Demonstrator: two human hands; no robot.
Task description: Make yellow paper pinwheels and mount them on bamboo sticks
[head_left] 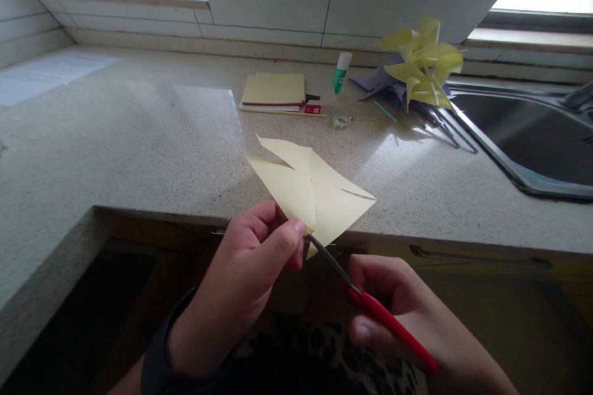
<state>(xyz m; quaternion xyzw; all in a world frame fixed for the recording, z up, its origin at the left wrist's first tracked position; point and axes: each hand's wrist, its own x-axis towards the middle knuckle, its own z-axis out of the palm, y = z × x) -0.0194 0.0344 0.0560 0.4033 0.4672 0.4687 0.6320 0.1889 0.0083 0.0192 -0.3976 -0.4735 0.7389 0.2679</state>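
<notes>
My left hand (252,274) pinches the near edge of a pale yellow square of paper (296,182) between thumb and fingers. The sheet has slits running in from two of its corners and crease lines across its middle. My right hand (403,302) is closed on a pair of scissors (389,318) with red handles. Their dark metal blades reach to the near corner of the paper, right beside my left thumb. How far the blades are into the paper is hidden by the thumb.
Behind the paper lie a stack of yellow paper (275,87), a small red box (312,109), a tape roll (341,122) and an upright glue stick (341,74). Yellow pinwheels (424,62) rest by the sink (532,188). White sheets (50,71) lie far left. The counter's front edge (440,244) runs beneath my hands.
</notes>
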